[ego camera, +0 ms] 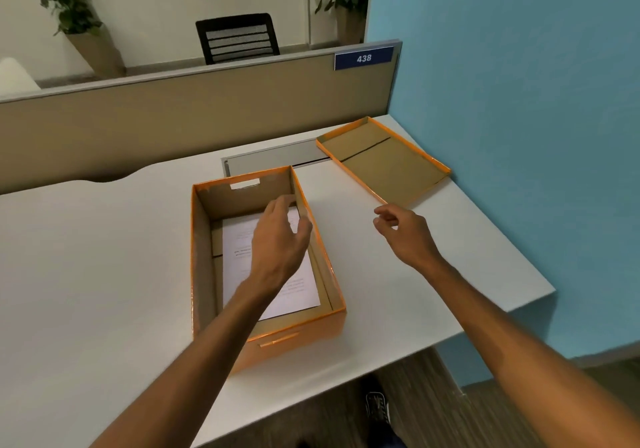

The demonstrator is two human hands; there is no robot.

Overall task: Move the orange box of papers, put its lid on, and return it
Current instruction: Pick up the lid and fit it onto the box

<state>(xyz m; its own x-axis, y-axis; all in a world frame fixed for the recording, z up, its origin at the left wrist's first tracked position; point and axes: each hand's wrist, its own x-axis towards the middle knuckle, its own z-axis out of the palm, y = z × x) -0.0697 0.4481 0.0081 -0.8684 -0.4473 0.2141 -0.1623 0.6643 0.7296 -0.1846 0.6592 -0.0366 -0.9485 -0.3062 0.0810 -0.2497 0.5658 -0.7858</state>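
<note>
From the head view, the orange box (266, 267) sits open on the desk (104, 257) right in front of the person, papers (277, 291) lying flat in its bottom, no lid on it. The lid (382, 160) lies upside down at about two o'clock from the box, well apart from it, near the blue wall (519, 101) at the desk's far right corner. The left hand (278, 236) hovers over the box's open top, fingers loosely spread, gripping nothing; whether it brushes the right wall of the box cannot be told. The right hand (405, 233) hangs in the air between box and lid, fingers half curled and empty, pointing toward the lid at roughly one o'clock. So the score looks like this: the box may already be in its moved spot, though that cannot be confirmed from here; the lidding is not yet done and the return is still ahead. The likely next call is a reach for the lid's near edge, then flip it and seat it square on the rim.
</note>
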